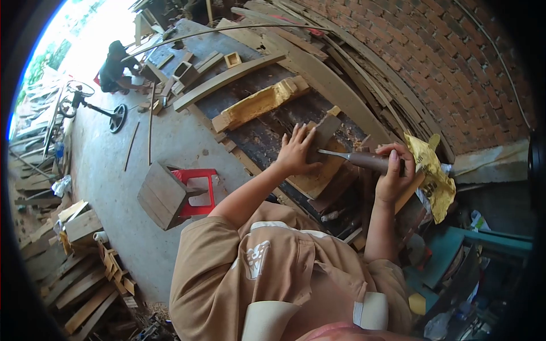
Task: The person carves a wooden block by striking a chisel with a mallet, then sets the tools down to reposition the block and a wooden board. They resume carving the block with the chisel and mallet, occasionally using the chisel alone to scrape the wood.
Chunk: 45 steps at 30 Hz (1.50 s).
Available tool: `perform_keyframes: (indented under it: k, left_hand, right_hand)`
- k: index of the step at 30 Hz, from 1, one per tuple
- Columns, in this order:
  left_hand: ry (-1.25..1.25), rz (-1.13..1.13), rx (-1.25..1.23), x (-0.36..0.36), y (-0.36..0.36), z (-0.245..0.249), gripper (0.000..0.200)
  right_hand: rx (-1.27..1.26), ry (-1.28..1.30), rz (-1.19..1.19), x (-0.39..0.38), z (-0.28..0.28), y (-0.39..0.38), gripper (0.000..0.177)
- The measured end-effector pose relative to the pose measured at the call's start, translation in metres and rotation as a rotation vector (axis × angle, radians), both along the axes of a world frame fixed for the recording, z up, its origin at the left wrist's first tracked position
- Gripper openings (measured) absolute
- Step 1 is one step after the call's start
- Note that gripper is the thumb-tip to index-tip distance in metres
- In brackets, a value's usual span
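Observation:
My left hand [296,152] lies with fingers spread on a small greyish wooden block [326,129] at the workbench. In my right hand [396,175] is a chisel [364,159] with a thick brown handle, its narrow metal blade pointing left toward the block and my left thumb. Under the blade sits a yellowish wooden board [318,177]. Just beyond my left hand, a long carved piece of yellow wood [259,104] rests across the dark bench top. Wood shavings are scattered around the block.
A crumpled yellow sack [427,176] hangs right of my right hand. Beside the bench stand a red plastic stool [211,193] and a wooden box [162,196]. Another person [114,71] crouches far left. Planks lean along the brick wall [421,62]; a wood pile [85,278] fills the lower left.

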State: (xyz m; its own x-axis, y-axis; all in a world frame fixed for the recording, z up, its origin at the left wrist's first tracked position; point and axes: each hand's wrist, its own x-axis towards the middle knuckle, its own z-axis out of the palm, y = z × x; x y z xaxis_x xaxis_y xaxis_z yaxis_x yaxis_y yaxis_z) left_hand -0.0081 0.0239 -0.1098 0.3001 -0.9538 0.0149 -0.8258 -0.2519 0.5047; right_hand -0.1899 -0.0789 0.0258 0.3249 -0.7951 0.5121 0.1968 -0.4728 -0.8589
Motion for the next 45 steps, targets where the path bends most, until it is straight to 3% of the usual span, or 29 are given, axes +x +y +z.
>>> perform_keyframes:
  k: [13, 18, 20, 23, 29, 45]
  left_hand:
    - [0.028, 0.039, -0.053, -0.001, -0.001, -0.003, 0.095]
    - [0.044, 0.039, -0.035, -0.001, -0.002, 0.000, 0.096]
    - [0.052, 0.040, -0.037, -0.001, -0.002, 0.000, 0.096]
    - [0.050, 0.027, -0.026, -0.002, -0.002, -0.001, 0.096]
    - [0.047, 0.039, -0.030, -0.001, -0.003, -0.005, 0.097]
    - [0.077, 0.037, -0.037, -0.001, -0.002, -0.003, 0.097]
  right_hand:
    - [0.157, -0.169, -0.091, -0.047, -0.045, 0.000, 0.013]
    - [0.160, 0.041, -0.185, -0.060, -0.083, 0.007, 0.011]
    - [0.127, -0.019, -0.191, -0.065, -0.098, 0.008, 0.012]
    - [0.228, -0.157, -0.306, -0.068, -0.090, 0.005, 0.014]
    - [0.037, 0.024, -0.228, -0.068, -0.052, -0.013, 0.012]
    - [-0.023, 0.122, -0.146, -0.034, -0.010, -0.024, 0.010]
